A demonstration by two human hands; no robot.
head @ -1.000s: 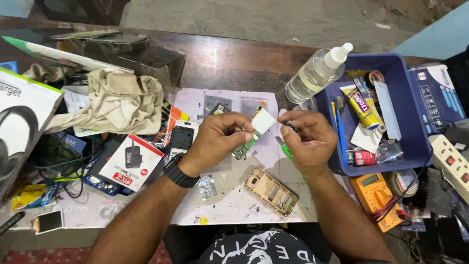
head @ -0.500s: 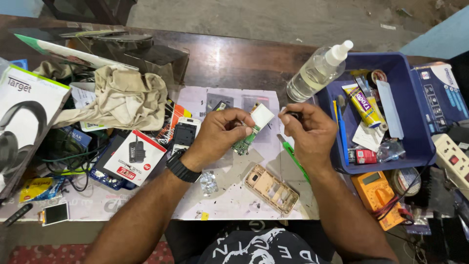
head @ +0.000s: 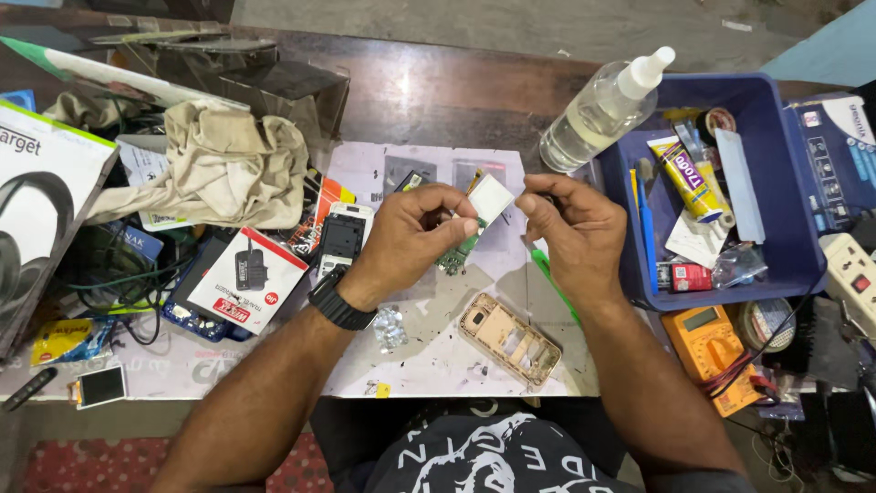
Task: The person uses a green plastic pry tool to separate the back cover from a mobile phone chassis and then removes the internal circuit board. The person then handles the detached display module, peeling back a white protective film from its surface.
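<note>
A green circuit board with a white panel, a beige phone frame, a blue plastic bin, an orange multimeter, a cream cloth, a black wristwatch.

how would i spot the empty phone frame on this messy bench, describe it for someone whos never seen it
Start at the pale work mat in the middle of the bench, just below the person's two hands. The phone frame lies on its lower right part, near the right forearm. It is the only tan, hollow rectangular shell with open cut-outs; nearby phones are dark and solid.
</note>
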